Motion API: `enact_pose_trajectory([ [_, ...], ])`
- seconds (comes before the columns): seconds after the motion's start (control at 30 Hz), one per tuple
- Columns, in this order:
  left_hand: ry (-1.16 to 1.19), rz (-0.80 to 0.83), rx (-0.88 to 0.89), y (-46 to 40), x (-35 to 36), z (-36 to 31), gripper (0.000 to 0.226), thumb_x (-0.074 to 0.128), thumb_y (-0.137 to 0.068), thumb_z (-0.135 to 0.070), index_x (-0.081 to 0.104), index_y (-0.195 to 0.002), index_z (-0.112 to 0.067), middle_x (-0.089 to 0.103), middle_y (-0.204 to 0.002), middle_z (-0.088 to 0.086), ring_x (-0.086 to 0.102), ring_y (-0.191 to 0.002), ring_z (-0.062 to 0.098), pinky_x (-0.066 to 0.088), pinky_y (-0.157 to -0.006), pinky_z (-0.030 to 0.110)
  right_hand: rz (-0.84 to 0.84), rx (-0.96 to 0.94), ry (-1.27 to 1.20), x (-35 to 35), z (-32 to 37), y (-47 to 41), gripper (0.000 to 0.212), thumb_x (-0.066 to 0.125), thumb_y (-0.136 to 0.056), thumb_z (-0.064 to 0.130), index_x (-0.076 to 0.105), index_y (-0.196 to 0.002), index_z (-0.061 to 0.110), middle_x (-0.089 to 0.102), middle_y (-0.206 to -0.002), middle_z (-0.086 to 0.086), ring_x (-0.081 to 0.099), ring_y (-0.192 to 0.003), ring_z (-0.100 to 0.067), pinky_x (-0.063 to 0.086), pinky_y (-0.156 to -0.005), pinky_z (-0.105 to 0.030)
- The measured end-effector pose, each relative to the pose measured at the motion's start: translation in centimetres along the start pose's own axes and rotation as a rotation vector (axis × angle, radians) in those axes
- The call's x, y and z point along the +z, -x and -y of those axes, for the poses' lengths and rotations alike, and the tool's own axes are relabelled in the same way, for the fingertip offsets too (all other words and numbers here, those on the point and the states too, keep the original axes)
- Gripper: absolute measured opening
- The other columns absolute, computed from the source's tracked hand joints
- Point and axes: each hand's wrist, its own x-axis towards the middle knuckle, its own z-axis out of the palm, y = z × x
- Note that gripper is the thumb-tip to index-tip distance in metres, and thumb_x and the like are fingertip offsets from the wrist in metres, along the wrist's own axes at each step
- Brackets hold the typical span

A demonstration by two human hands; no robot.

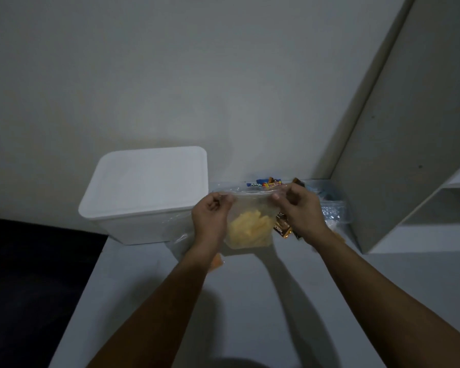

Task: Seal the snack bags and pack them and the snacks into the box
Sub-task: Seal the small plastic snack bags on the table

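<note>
A clear zip bag [250, 224] with yellow chips in its lower half hangs upright above the white table [250, 301]. My left hand [213, 211] pinches the bag's top strip at its left end. My right hand [295, 205] pinches the same strip at its right end. Behind and left stands the white box [144, 195] with its lid on. Wrapped snacks [268, 183] lie against the wall behind the bag, and a brown wrapper [282, 228] shows under my right hand. An orange snack piece [216, 261] peeks out beneath my left wrist.
More clear plastic bags [332, 208] lie crumpled at the right, near a white shelf unit [409, 181]. Another clear bag [178, 240] rests in front of the box. The table's left edge drops to a dark area [32, 288].
</note>
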Motion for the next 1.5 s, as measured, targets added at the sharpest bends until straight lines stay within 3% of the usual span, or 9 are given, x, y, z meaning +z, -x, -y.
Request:
enact_pose_trajectory([
  [0.13,0.103,0.01,-0.023,-0.7,-0.7,-1.4,0.009,0.071,-0.082,-0.003,0.071,-0.092,-0.005,0.072,-0.082,0.006,0.068,-0.073,0.01,0.057,-0.078,0.028,-0.014,0.036,-0.113,0.4,1.2,0.0,0.012,0.064,-0.087,0.0,0.067,-0.094,-0.009,0.071,-0.084,-0.013,0.068,-0.068,-0.003,0.054,-0.067,-0.015],
  [0.37,0.143,0.01,-0.025,-1.5,-1.6,-2.8,0.014,0.07,-0.08,0.004,0.071,-0.076,-0.01,0.072,-0.071,0.003,0.069,-0.069,0.012,0.058,-0.081,0.034,-0.029,0.07,-0.168,0.8,3.6,0.1,0.011,0.07,-0.083,0.006,0.073,-0.089,-0.003,0.075,-0.086,-0.015,0.07,-0.07,-0.013,0.05,-0.056,-0.015],
  [0.53,0.202,0.112,-0.026,-2.2,-2.2,-3.2,0.004,0.066,-0.084,0.003,0.068,-0.087,0.001,0.071,-0.069,0.006,0.07,-0.068,0.017,0.059,-0.078,0.035,0.009,0.087,-0.17,1.0,4.7,-0.2,0.007,0.07,-0.083,0.008,0.07,-0.077,0.006,0.075,-0.081,-0.011,0.068,-0.061,-0.007,0.047,-0.05,-0.013],
  [0.67,0.168,0.14,-0.007,-2.4,-2.3,-3.7,0.009,0.065,-0.085,0.004,0.066,-0.092,0.008,0.069,-0.064,0.006,0.069,-0.062,0.016,0.059,-0.066,0.03,0.109,0.099,-0.128,0.8,5.5,-0.4,0.008,0.072,-0.081,0.012,0.07,-0.076,0.006,0.071,-0.073,-0.01,0.064,-0.054,-0.006,0.046,-0.049,-0.015],
  [0.87,0.163,0.158,0.018,-2.4,-2.3,-4.1,0.008,0.069,-0.083,0.001,0.071,-0.084,-0.008,0.072,-0.068,0.007,0.07,-0.069,0.023,0.059,-0.069,0.032,0.105,0.114,-0.107,1.0,6.0,-1.2,0.007,0.075,-0.078,0.01,0.073,-0.081,0.004,0.074,-0.073,-0.006,0.069,-0.062,-0.013,0.052,-0.053,-0.019],
  [1.0,0.183,0.112,0.005,-2.4,-2.2,-4.4,0.007,0.07,-0.081,0.003,0.07,-0.086,-0.001,0.07,-0.065,0.006,0.069,-0.061,0.016,0.061,-0.068,0.03,0.134,0.118,-0.12,1.1,6.4,-1.1,0.015,0.073,-0.079,0.008,0.071,-0.086,-0.005,0.072,-0.073,-0.011,0.066,-0.053,-0.008,0.047,-0.046,-0.014],
  [1.1,0.165,0.08,0.009,-2.4,-2.1,-4.5,0.006,0.07,-0.081,0.003,0.07,-0.086,0.0,0.07,-0.062,0.003,0.069,-0.057,0.012,0.06,-0.065,0.026,0.147,0.129,-0.076,1.2,6.5,-1.2,0.017,0.075,-0.078,0.011,0.07,-0.085,-0.004,0.071,-0.077,-0.017,0.063,-0.05,-0.008,0.045,-0.044,-0.014],
  [1.37,0.142,0.089,0.028,-2.2,-1.8,-4.7,0.016,0.067,-0.083,0.004,0.068,-0.076,-0.01,0.068,-0.06,-0.002,0.067,-0.058,0.012,0.06,-0.07,0.033,0.161,0.094,0.018,1.0,6.8,-1.6,0.012,0.077,-0.077,0.014,0.07,-0.079,0.004,0.07,-0.068,-0.006,0.064,-0.05,-0.009,0.047,-0.044,-0.016],
  [1.5,0.076,0.129,0.06,-1.8,-1.5,-4.5,0.017,0.067,-0.083,0.003,0.068,-0.075,-0.011,0.067,-0.063,-0.004,0.066,-0.062,0.013,0.06,-0.069,0.031,0.255,0.042,0.201,0.9,7.5,-2.2,0.009,0.079,-0.075,0.014,0.073,-0.079,0.011,0.071,-0.072,-0.002,0.066,-0.06,-0.009,0.052,-0.054,-0.021],
])
